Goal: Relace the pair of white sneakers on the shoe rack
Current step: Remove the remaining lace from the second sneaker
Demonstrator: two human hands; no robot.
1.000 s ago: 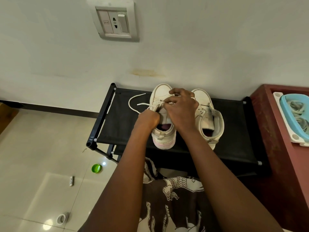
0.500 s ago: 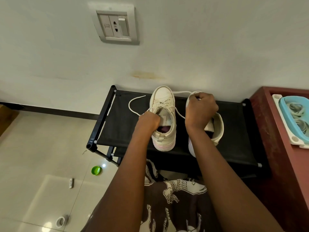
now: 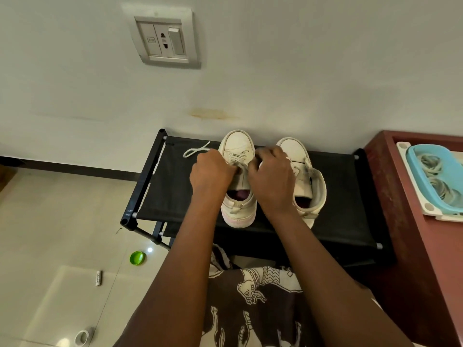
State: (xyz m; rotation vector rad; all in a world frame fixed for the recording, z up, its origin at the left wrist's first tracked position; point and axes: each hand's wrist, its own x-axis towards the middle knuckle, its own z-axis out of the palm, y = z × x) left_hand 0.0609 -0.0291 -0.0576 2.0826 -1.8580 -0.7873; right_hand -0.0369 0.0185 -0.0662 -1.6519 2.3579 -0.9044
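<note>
On the pale tiled floor at the left lie a green cap [image 3: 137,258] and a roll of tape [image 3: 84,336], the roll cut by the bottom edge. The black shoe rack [image 3: 175,194] stands against the wall. Both white sneakers sit on its top shelf, toes to the wall, side by side.

A loose end of the lace [image 3: 196,150] curls on the fabric just left of the left hand [image 3: 211,171] and disappears behind it. That hand sits at the left edge of the left sneaker [image 3: 238,146]. Its fingers are curled tight, thumb and forefinger pinching the lace over the eyelets.

The right hand [image 3: 271,179] comes in from the other side, between the two shoes. Its fingers are bent down onto the same lacing and grasp the lace, close to the left hand's fingertips. The backs of both hands hide most fingertips and the upper eyelets.

The right sneaker [image 3: 298,151] lies just beside it, partly covered by the right wrist. At far right a red-brown cabinet [image 3: 390,196] carries a blue tub [image 3: 451,176], cut off by the frame.
</note>
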